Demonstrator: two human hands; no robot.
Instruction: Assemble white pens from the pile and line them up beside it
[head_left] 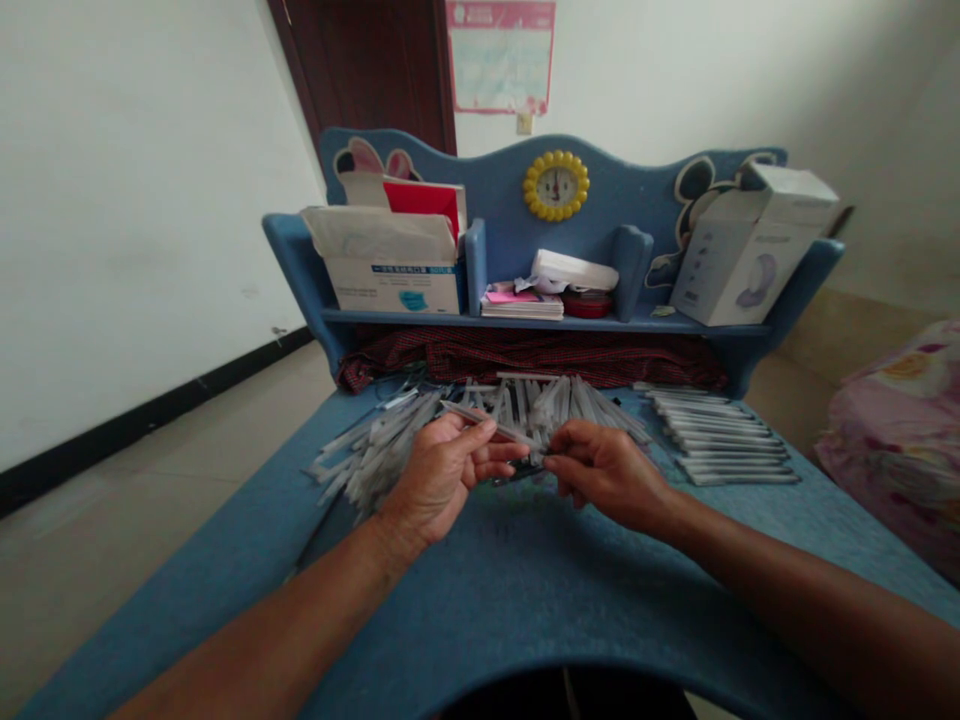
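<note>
My left hand (455, 465) is closed on a slim, clear pen barrel (502, 431), pinned under the thumb and slanting down to the right. At that barrel's right end, my right hand (600, 468) pinches with thumb and forefinger. Something small and dark seems to be at its fingertips, too small to make out. Behind both hands lies a loose heap of clear, whitish pen barrels (386, 450), spread across the back of the blue desk (525, 590). To the right, several pens with dark ends (724, 435) lie side by side in a row.
A dark red checked cloth (525, 355) lies under the blue shelf (585, 324). On the shelf are a mask box (397, 285), paper pads (521, 306), a red round tin (587, 303) and a white box (750, 250). A yellow clock (556, 186) hangs above.
</note>
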